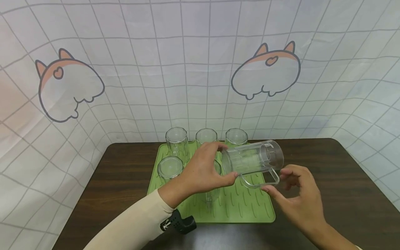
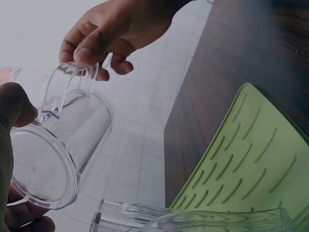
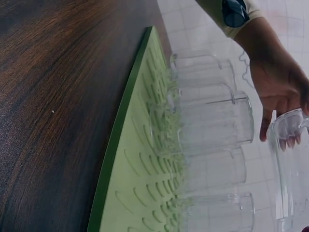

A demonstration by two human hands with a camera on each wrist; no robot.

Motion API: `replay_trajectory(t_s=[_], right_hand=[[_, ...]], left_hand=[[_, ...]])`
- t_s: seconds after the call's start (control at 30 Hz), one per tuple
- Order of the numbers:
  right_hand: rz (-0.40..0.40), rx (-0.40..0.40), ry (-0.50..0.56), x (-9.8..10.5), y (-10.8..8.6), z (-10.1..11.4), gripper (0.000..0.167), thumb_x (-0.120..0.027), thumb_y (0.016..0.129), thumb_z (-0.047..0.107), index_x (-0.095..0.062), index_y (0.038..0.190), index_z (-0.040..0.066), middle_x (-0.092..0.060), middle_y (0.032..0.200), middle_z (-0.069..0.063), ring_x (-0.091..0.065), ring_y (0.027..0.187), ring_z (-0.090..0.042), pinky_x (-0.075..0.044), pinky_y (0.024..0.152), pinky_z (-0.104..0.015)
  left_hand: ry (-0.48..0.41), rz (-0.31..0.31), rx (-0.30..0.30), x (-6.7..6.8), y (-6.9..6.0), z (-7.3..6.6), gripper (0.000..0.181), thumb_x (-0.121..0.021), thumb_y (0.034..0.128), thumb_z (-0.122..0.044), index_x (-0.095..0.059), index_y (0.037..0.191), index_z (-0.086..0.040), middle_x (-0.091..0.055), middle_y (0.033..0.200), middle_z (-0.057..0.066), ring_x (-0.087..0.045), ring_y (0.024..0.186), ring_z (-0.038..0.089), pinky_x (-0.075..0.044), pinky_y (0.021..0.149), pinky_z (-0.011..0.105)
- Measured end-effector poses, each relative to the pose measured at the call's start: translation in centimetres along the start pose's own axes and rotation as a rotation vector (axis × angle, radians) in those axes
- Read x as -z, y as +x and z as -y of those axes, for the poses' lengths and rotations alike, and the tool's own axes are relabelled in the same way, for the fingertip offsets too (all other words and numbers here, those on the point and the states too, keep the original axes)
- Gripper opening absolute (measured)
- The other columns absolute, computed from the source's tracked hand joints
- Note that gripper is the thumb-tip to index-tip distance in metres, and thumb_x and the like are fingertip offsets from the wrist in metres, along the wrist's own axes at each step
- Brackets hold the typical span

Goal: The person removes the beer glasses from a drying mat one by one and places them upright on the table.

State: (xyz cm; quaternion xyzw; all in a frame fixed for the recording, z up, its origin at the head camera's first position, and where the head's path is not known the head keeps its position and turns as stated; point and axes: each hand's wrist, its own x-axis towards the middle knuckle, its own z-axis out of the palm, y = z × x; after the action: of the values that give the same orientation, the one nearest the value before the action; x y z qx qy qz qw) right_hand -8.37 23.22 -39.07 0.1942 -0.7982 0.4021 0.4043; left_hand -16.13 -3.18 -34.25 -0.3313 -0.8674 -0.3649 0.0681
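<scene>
A clear mug lies tilted on its side in the air above a green drying mat. My left hand grips it around its base end, thumb below and fingers above. My right hand is at the handle; in the left wrist view the thumb and fingers of the right hand pinch the mug's handle. Several other clear mugs stand upside down on the mat, among them one at front left and one at back right. My left hand partly hides a mug beneath it.
The mat lies on a dark wooden table. Behind the table hangs a white grid-patterned cloth with cartoon animal drawings. The standing mugs fill the mat's back and left parts, close under the left hand.
</scene>
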Motion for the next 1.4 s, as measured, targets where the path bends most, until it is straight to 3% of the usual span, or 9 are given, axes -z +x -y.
replay_trajectory(t_s=[0.1,0.2,0.33,0.5,0.63,0.77,1.0,1.13,1.4], right_hand=[[0.008,-0.132,-0.033,0.2,-0.1,0.3,0.070,-0.099,0.067,0.032,-0.059,0.109,-0.008,-0.060,0.105,-0.006,-0.058,0.082,-0.006,-0.045,0.069,-0.012],[0.029,-0.260,-0.105,0.4,-0.1,0.6,0.068,-0.102,0.056,0.013,-0.061,0.108,-0.002,-0.059,0.105,0.003,-0.057,0.075,-0.005,-0.045,0.068,-0.011],[0.060,-0.319,-0.169,0.5,-0.1,0.7,0.056,-0.101,0.059,0.012,-0.066,0.102,0.005,-0.062,0.101,0.006,-0.057,0.068,-0.009,-0.044,0.068,-0.010],[0.068,-0.280,-0.180,0.6,-0.2,0.3,0.044,-0.099,0.061,0.018,-0.072,0.095,0.014,-0.065,0.096,0.010,-0.057,0.061,-0.009,-0.044,0.065,-0.011],[0.053,-0.191,-0.116,0.5,-0.3,-0.2,0.037,-0.098,0.064,0.025,-0.074,0.091,0.016,-0.068,0.097,0.010,-0.057,0.062,-0.005,-0.045,0.061,-0.012],[0.047,-0.120,-0.048,0.5,-0.3,-0.4,0.037,-0.096,0.066,0.023,-0.074,0.092,0.010,-0.071,0.098,0.002,-0.058,0.065,-0.001,-0.047,0.061,-0.013],[0.060,-0.127,-0.007,0.7,0.1,0.1,0.039,-0.095,0.066,0.005,-0.072,0.097,0.003,-0.069,0.103,-0.001,-0.059,0.065,-0.001,-0.048,0.065,-0.013],[0.047,-0.102,0.063,0.6,0.2,0.2,0.037,-0.094,0.069,0.002,-0.072,0.099,-0.001,-0.068,0.106,-0.001,-0.059,0.070,-0.003,-0.049,0.065,-0.013],[0.015,-0.040,0.150,-0.5,0.4,1.1,0.041,-0.089,0.083,0.024,-0.069,0.100,-0.007,-0.067,0.108,-0.008,-0.059,0.078,-0.005,-0.050,0.067,-0.013]], left_hand=[[-0.007,-0.015,0.001,0.0,0.0,0.0,0.070,-0.080,0.0797,-0.044,-0.056,0.135,-0.008,-0.061,0.119,0.000,-0.055,0.114,0.022,-0.048,0.091,0.039],[-0.007,-0.034,-0.003,-0.1,-0.1,0.1,0.069,-0.081,0.0785,-0.043,-0.056,0.134,-0.009,-0.062,0.119,0.000,-0.055,0.114,0.022,-0.048,0.091,0.040],[-0.004,-0.056,-0.016,-0.2,-0.2,0.1,0.069,-0.081,0.0780,-0.043,-0.056,0.133,-0.009,-0.062,0.119,0.000,-0.055,0.113,0.022,-0.048,0.091,0.040],[-0.013,-0.068,-0.022,-0.2,-0.3,0.1,0.069,-0.081,0.0778,-0.043,-0.056,0.132,-0.008,-0.062,0.121,0.000,-0.056,0.113,0.021,-0.048,0.093,0.040],[-0.025,-0.069,-0.027,-0.3,-0.2,0.1,0.069,-0.081,0.0779,-0.042,-0.056,0.132,-0.008,-0.062,0.122,0.000,-0.055,0.116,0.021,-0.047,0.096,0.041],[-0.031,-0.046,-0.019,-0.3,-0.1,0.2,0.069,-0.081,0.0779,-0.042,-0.056,0.132,-0.007,-0.061,0.124,0.001,-0.052,0.121,0.020,-0.045,0.100,0.041],[-0.020,0.046,0.052,-0.3,-0.1,0.0,0.065,-0.082,0.0811,-0.044,-0.056,0.131,-0.011,-0.057,0.129,0.001,-0.044,0.133,0.021,-0.046,0.103,0.045],[0.008,0.088,0.072,-0.3,0.0,0.1,0.064,-0.081,0.0816,-0.045,-0.057,0.131,-0.012,-0.056,0.130,-0.001,-0.044,0.134,0.021,-0.046,0.104,0.044],[0.086,0.130,0.078,-0.7,0.1,0.1,0.068,-0.083,0.0826,-0.043,-0.057,0.136,-0.009,-0.056,0.136,0.004,-0.044,0.135,0.022,-0.046,0.104,0.042]])
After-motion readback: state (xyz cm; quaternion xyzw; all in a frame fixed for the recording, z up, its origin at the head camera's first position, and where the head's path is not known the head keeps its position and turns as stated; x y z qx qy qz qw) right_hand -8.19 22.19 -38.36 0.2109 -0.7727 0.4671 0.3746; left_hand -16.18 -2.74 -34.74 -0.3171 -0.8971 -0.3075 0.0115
